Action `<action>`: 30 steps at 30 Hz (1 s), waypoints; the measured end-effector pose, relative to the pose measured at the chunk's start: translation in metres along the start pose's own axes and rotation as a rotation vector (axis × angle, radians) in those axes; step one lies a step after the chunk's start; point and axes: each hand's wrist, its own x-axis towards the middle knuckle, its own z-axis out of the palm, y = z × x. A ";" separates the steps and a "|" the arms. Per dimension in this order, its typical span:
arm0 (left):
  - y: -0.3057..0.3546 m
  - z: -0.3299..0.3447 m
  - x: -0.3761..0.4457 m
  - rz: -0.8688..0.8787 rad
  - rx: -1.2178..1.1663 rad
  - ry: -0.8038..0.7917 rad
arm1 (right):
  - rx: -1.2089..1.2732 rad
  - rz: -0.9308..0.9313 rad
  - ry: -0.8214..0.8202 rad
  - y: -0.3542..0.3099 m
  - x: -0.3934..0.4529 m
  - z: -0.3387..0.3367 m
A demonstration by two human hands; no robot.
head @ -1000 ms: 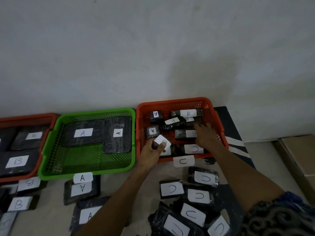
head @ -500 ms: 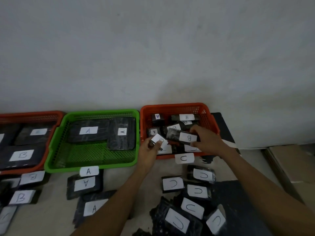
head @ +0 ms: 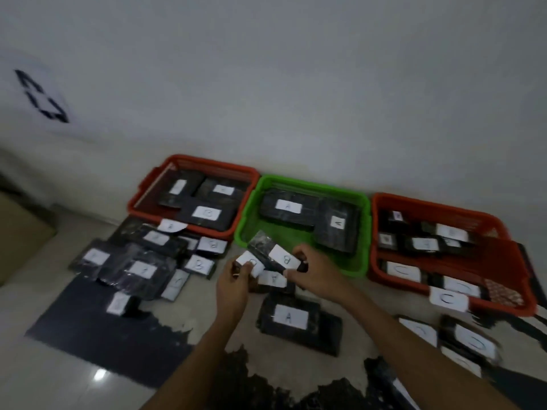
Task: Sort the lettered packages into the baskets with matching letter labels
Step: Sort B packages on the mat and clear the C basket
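The right hand (head: 318,275) is pinching a small black B package (head: 273,251), and the left hand (head: 233,281) is pinching another little package (head: 250,263); its letter is too blurry to read. Both are up in the air, just in front of the green basket (head: 359,232). They look light, crinkly and a bit slippery, so holding the short ends is best.

- Bare pale floor (head: 35,365) lies open at the near left.
- A heap of black packages (head: 133,261) crowds the floor in front of the left red basket (head: 139,199).
- The green basket (head: 362,232) has bare mesh in its near left corner.
- A large A package (head: 299,327) lies between the forearms.
- The right red basket (head: 527,300) is packed.
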 end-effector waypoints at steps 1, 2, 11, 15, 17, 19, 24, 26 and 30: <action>-0.006 -0.023 0.004 -0.001 0.015 0.054 | -0.005 -0.008 -0.024 -0.012 0.006 0.021; -0.012 -0.044 0.007 -0.012 0.019 0.109 | -0.024 -0.010 -0.050 -0.023 0.011 0.042; -0.079 -0.180 0.023 -0.373 0.110 0.275 | -0.215 0.118 -0.264 -0.076 0.044 0.165; -0.096 -0.204 0.030 -0.477 0.137 0.216 | -0.261 0.246 -0.236 -0.080 0.050 0.195; -0.101 -0.207 0.035 -0.458 0.186 0.178 | -0.291 0.298 -0.227 -0.081 0.050 0.209; -0.104 -0.205 0.037 -0.415 0.217 0.197 | -0.296 0.338 -0.232 -0.081 0.048 0.220; -0.103 -0.197 0.036 -0.375 0.111 0.318 | -0.246 0.383 -0.202 -0.087 0.045 0.236; -0.103 -0.196 0.033 -0.358 0.067 0.337 | -0.216 0.410 -0.206 -0.089 0.045 0.239; -0.101 -0.195 0.025 -0.300 0.070 0.356 | -0.122 0.466 -0.188 -0.092 0.042 0.251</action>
